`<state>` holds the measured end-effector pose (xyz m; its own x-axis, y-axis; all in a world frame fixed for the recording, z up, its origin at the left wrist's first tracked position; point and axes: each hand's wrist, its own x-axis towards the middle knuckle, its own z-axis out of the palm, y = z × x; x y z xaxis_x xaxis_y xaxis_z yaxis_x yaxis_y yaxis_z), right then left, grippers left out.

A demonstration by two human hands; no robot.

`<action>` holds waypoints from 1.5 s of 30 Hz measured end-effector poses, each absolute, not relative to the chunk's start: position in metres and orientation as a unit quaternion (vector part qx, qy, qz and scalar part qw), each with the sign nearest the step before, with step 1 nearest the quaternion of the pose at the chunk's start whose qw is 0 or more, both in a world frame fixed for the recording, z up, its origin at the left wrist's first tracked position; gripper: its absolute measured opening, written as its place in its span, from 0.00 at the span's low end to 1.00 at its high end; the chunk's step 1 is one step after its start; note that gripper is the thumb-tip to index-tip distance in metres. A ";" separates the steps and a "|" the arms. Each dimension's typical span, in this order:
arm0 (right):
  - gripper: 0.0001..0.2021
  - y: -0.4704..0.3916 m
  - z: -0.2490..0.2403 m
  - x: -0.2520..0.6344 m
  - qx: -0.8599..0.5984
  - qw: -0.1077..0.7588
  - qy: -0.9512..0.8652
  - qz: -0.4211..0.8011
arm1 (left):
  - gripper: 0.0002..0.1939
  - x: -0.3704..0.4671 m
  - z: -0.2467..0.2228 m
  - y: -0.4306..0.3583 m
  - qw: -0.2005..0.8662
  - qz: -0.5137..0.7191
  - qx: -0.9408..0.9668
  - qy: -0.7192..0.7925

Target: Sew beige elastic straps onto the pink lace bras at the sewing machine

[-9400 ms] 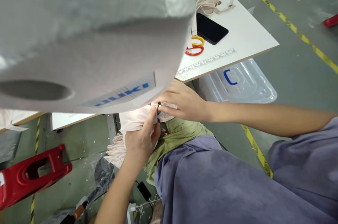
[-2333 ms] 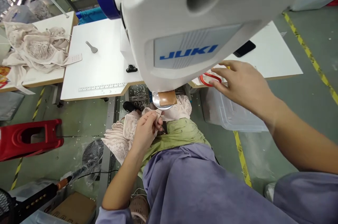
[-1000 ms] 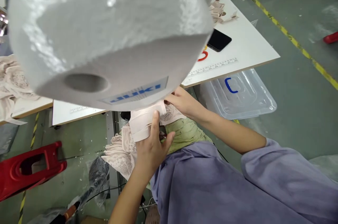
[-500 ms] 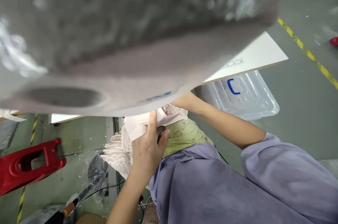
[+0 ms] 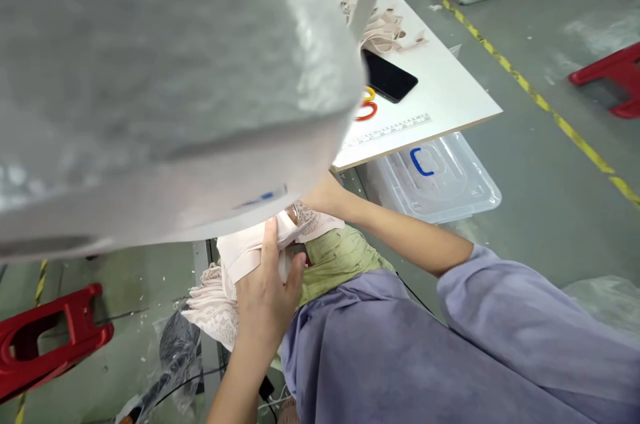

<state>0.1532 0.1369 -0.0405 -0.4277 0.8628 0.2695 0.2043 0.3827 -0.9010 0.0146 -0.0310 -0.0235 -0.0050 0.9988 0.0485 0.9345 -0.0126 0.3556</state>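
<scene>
My left hand (image 5: pixel 265 291) lies over pale pink fabric (image 5: pixel 240 247). Its index finger stretches on top, the thumb stands apart, and cloth covers the other fingers, so the fabric is held between them. My right hand (image 5: pixel 323 194) reaches to the far side of the same piece, near its lace part (image 5: pixel 323 223). Its fingers are hidden behind a large, blurred grey-white body (image 5: pixel 200 77) that fills the upper left. Gathered lace cloth (image 5: pixel 215 307) hangs left of my left hand. Green cloth (image 5: pixel 335 257) lies under my hands, above my lilac clothing.
A white tabletop (image 5: pixel 445 91) at right holds a black phone (image 5: pixel 393 77), scissors with orange and yellow handles (image 5: pixel 367 111), a clear ruler (image 5: pixel 395 129) and pink fabric pieces (image 5: pixel 385 27). Below is a clear lidded box (image 5: pixel 450 184). A red stool (image 5: pixel 55 337) stands left.
The view has shifted, so the grey-white body sits further left and the phone, scissors and pink pieces on the table now show. Both hands keep nearly the same pose on the fabric.
</scene>
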 end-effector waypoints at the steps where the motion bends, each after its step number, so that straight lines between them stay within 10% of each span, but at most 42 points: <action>1: 0.07 0.136 -0.043 0.153 -0.357 0.405 -0.734 0.413 | 0.36 0.015 -0.023 -0.032 0.109 0.145 0.693 0.698; 29: 0.06 0.106 -0.055 0.195 -0.383 0.450 -0.650 0.478 | 0.32 0.029 -0.015 -0.028 0.069 0.148 0.726 0.667; 45: 0.17 0.082 -0.052 0.194 -0.375 0.393 -0.554 0.631 | 0.51 0.039 -0.026 -0.040 0.086 0.191 0.679 0.703</action>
<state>0.1944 0.0823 -0.0525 -0.4090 0.9118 -0.0374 -0.0811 -0.0771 -0.9937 0.0394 -0.0398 -0.0255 -0.0621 0.9883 0.1396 0.9227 0.0035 0.3855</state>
